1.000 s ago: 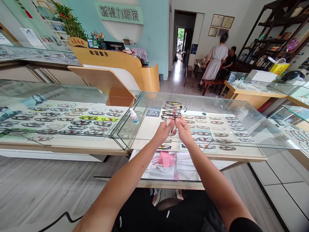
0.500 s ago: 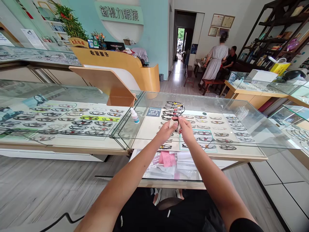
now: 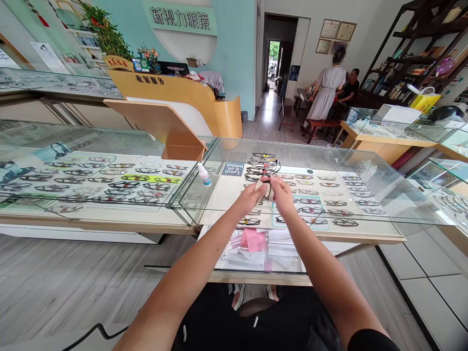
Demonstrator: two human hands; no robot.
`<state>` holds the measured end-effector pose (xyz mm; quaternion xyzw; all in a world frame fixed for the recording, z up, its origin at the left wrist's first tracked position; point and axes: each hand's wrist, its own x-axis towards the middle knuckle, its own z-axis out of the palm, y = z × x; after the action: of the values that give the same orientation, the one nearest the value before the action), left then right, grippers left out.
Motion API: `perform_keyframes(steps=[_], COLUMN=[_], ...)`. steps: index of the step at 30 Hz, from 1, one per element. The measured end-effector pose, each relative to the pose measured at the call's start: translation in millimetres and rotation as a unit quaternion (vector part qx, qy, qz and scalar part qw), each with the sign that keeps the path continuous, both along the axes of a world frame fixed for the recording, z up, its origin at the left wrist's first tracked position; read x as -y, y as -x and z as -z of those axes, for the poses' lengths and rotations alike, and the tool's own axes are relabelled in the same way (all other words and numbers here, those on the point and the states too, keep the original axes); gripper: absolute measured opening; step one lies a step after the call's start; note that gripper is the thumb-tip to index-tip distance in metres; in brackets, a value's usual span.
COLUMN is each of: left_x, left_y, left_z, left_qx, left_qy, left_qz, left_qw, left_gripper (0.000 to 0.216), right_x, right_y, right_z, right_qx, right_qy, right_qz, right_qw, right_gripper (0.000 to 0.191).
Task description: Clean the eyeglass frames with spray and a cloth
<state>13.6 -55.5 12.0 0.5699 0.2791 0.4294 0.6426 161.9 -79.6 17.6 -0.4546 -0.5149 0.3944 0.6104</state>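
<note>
Over the counter (image 3: 360, 238), between its near and far edges, the left hand (image 3: 249, 198) and right hand (image 3: 282, 194) pinch a pale cloth (image 3: 270, 195) around what look like dark glasses (image 3: 267, 183), mostly hidden. A loose pinch could drop them; uneven squeezing could bend them.

Single view, head-worn. Station: above the near edge of the glass worktop (image 3: 215, 204). Facing: forward and down, past the hands (image 3: 250, 199), to the far doorway (image 3: 280, 53). Range: forearms (image 3: 193, 258) near, hands mid-range, room wide beyond.
</note>
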Motion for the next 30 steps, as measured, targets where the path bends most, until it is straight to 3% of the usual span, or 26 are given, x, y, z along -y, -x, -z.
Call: perform_keyframes(steps=[4, 11, 17, 27, 30], left_x=[1.6, -0.2, 0.4, 1.8, 1.0], left_y=[2.5, -1.1, -6.8, 4.1, 1.9], left_z=[-3.6, 3.3, 3.7, -0.4, 1.4], left_qx=[0.005, 0.005, 0.065, 0.03, 0.017], left_qy=[-0.02, 0.003, 0.064, 0.014, -0.013], left_qz=[0.031, -0.037, 0.017, 0.063, 0.041], left_qw=[0.999, 0.999, 0.996, 0.997, 0.999], left_gripper=[0.061, 0.069, 0.068, 0.057, 0.06], right_x=[1.3, 7.0, 4.3, 1.3, 4.2], right_y=[-0.4, 5.6, -1.2, -9.7, -3.4], right_z=[-1.0, -5.4, -4.7, -4.6, -4.1], right_qx=[-0.023, 0.038, -0.026, -0.052, -0.017], right_qy=[0.029, -0.045, 0.008, 0.038, 0.01], right_qz=[-0.019, -0.04, -0.032, -0.035, -0.035], right_qw=[0.999, 0.997, 0.999, 0.997, 0.999], right_gripper=[0.061, 0.065, 0.059, 0.053, 0.06])
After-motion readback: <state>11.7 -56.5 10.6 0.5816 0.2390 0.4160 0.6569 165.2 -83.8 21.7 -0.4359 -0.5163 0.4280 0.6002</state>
